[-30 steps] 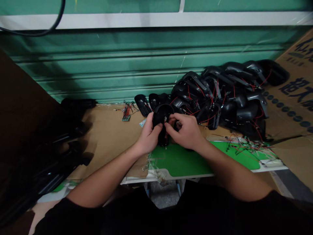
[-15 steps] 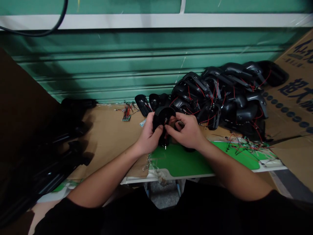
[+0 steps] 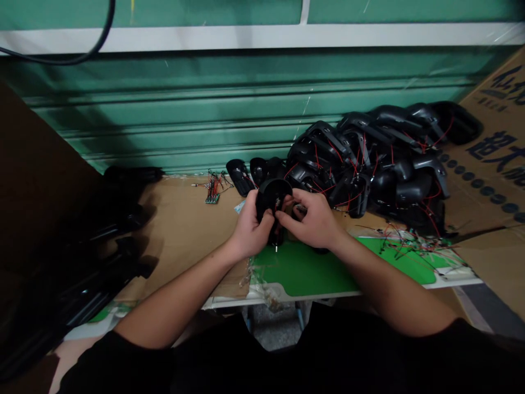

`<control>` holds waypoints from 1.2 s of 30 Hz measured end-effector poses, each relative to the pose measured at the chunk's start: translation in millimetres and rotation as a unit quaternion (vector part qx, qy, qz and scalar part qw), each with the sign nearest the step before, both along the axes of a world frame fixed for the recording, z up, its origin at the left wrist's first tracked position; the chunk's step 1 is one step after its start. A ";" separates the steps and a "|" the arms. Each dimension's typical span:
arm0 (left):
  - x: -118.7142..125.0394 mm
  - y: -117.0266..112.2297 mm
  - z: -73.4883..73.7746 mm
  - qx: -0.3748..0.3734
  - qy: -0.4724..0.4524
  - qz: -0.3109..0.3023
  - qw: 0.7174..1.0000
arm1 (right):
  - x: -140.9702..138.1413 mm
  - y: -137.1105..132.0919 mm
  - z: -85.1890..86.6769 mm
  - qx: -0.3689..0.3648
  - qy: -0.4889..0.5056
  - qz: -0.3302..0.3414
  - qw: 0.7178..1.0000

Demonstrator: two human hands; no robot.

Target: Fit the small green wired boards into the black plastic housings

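My left hand (image 3: 250, 230) is wrapped round a black plastic housing (image 3: 271, 196) with red wires, holding it upright over the near edge of the green mat (image 3: 303, 271). My right hand (image 3: 314, 219) is closed in a pinch against the housing's right side; whatever its fingertips hold is too small to name. A thin metal pin or wire end hangs below the housing, just above the mat.
A heap of black housings with red wires (image 3: 369, 158) lies at the back right against the green shutter (image 3: 184, 115). A small circuit board with wires (image 3: 212, 191) sits on the cardboard. Loose wires (image 3: 410, 246) cover the mat's right end. Dark parts (image 3: 82, 257) pile at the left.
Almost nothing has moved. Both hands stay on the housing, and my right fingers have shifted slightly against its side.
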State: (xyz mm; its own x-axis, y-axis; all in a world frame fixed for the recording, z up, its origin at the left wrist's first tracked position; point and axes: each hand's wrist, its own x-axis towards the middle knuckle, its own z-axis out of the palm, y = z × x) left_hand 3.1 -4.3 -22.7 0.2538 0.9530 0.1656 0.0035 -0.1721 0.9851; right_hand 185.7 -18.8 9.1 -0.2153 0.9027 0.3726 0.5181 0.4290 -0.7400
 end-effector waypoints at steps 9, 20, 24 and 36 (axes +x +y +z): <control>3.5 -7.7 1.5 -0.158 -0.131 -0.059 0.977 | -4.2 -2.1 2.2 -0.019 -0.013 -0.033 0.999; -5.9 -5.6 5.0 -0.027 -0.021 -0.107 0.994 | 11.7 8.7 13.1 -0.167 0.005 -0.031 0.985; -10.1 16.7 15.8 -0.144 -0.101 -0.033 0.984 | 13.7 5.9 18.0 -0.123 0.010 -0.055 0.991; -32.2 103.1 -26.2 -0.091 0.028 0.262 0.960 | 9.4 -5.5 27.0 -0.133 0.019 0.020 0.991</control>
State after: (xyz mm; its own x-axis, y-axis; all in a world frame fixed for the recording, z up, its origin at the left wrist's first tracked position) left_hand -29.1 98.8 -49.0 -0.2646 0.9642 -0.0154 0.0957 0.0422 0.9945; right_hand 195.2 -24.4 36.1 -0.2433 0.9610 0.1315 0.4738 0.2361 -0.8484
